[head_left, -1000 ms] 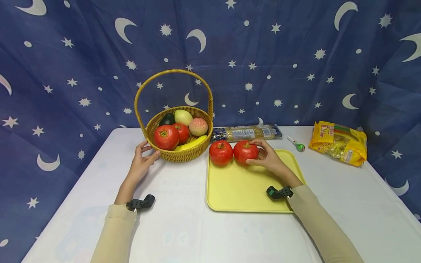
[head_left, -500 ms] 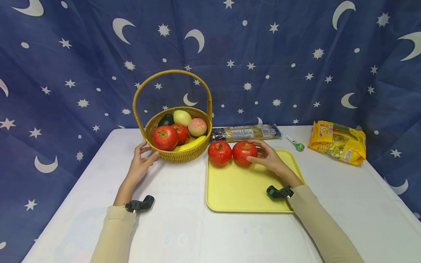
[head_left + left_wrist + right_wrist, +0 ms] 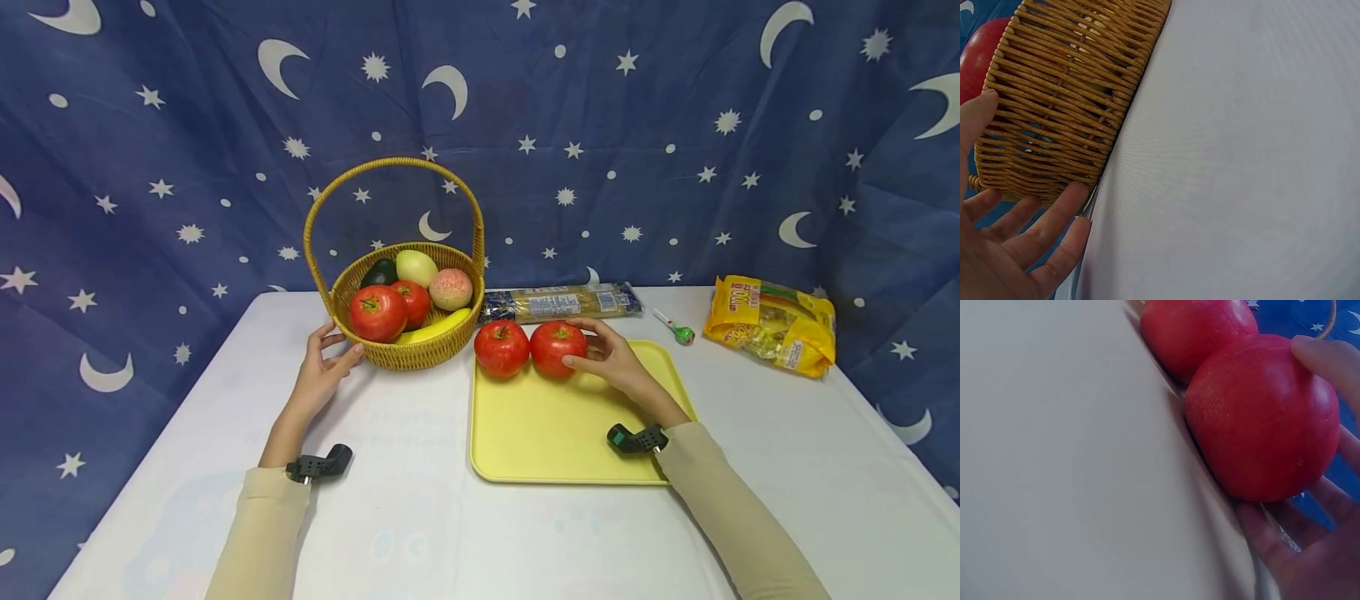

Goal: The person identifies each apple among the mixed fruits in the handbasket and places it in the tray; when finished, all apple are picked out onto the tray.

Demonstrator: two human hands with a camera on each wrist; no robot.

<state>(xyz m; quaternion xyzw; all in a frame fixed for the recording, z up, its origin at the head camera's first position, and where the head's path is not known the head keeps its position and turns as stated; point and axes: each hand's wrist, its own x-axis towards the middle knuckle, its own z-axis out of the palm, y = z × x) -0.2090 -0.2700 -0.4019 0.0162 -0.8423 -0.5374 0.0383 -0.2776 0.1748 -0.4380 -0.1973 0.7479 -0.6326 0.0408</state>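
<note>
Grasping, I judge: right grip point(image 3: 617, 360) curled round rightmost fruit point(image 3: 551, 350) on tray point(image 3: 551, 433), left grip point(image 3: 318, 375) loose against basket point(image 3: 412, 358); next, tighten.

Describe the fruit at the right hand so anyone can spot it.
Find the yellow tray right of the wicker basket. Along the tray's far edge sit two red fruits. Yours is the red fruit farther from the basket, the only one the right hand touches.

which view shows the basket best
The head view: it shows the basket nearly whole, handle included. The left wrist view shows part of its woven side close up; the right wrist view, apparently just some handle.
</note>
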